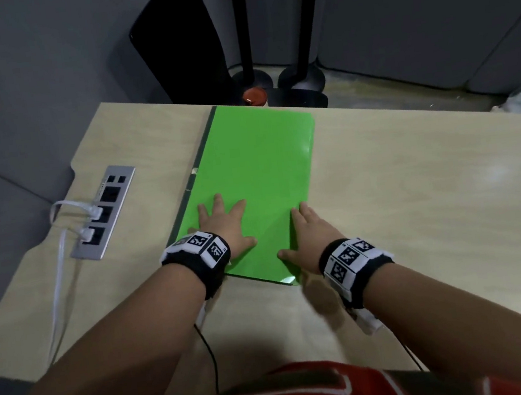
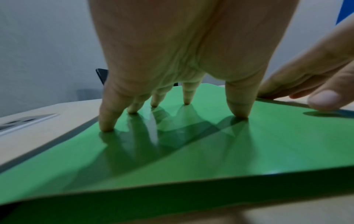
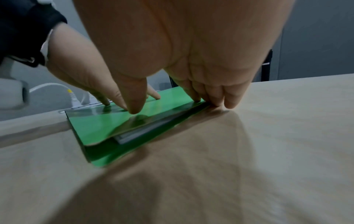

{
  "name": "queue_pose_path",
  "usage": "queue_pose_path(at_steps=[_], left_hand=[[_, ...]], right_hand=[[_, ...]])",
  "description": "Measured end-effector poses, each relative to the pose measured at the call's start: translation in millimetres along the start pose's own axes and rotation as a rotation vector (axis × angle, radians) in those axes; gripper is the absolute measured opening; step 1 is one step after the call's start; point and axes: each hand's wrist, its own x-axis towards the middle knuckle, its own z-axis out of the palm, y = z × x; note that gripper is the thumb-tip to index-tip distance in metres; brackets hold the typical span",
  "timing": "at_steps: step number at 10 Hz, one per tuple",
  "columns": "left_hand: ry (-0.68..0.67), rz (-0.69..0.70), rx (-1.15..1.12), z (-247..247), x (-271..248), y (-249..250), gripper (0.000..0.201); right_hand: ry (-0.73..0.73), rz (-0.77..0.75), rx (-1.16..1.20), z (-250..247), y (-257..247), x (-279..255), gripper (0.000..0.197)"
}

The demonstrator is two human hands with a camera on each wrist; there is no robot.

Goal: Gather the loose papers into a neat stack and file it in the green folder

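Observation:
The green folder [image 1: 259,171] lies closed on the wooden table [image 1: 416,194], dark spine to the left. My left hand [image 1: 222,221] presses its cover near the front with spread, straight fingers [image 2: 107,121]. My right hand [image 1: 306,234] rests at the folder's right edge, its fingers straight along the edge and the thumb on the cover. In the right wrist view the cover [image 3: 99,125] stands slightly raised at the near corner. A stack of white papers [image 3: 130,135] shows inside, between the covers.
A metal socket strip [image 1: 103,213] with white cables plugged in is set into the table at the left. Black stands [image 1: 247,77] and an orange object [image 1: 254,95] sit beyond the far edge. A black wire [image 1: 211,357] runs near my body.

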Motion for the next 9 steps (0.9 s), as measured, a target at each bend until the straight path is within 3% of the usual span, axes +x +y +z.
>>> queue_pose_path(at_steps=[2,8,9], left_hand=[[-0.017,-0.008,-0.003,3,-1,-12,0.09],[-0.043,-0.002,0.021,5,-3,-13,0.091],[0.03,0.011,-0.007,4,-10,-14,0.088]], right_hand=[[-0.016,0.009,0.134,-2,-13,12,0.098],[-0.037,-0.008,0.104,-10,-7,12,0.096],[-0.003,-0.019,0.144,-14,1,5,0.093]])
